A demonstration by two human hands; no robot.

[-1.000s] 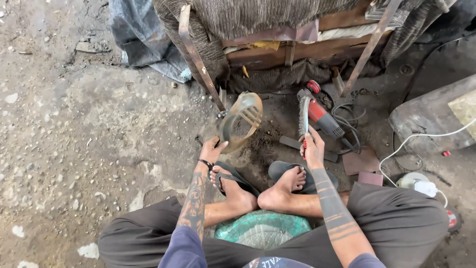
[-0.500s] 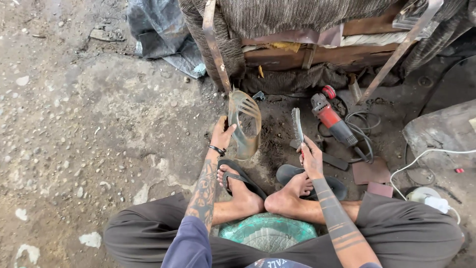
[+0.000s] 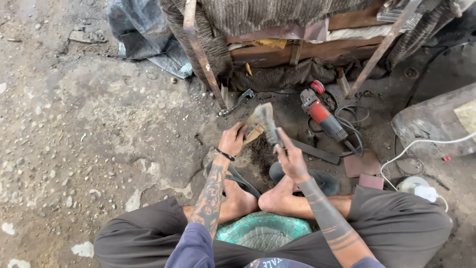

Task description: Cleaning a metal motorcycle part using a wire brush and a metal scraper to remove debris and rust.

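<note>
Hands have come together since a moment ago: the left hand (image 3: 232, 140) grips the curved metal blade (image 3: 259, 124) by its lower end, now turned edge-on rather than broadside, and the right hand (image 3: 290, 158) has swung its file (image 3: 273, 130) from upright to lie against the blade, fingers closed round the handle. Both are held above the dirt floor (image 3: 99, 124), in front of the bare feet, so filing looks begun. The red grinder (image 3: 322, 116) lies unused near the bench leg (image 3: 201, 52).
</note>
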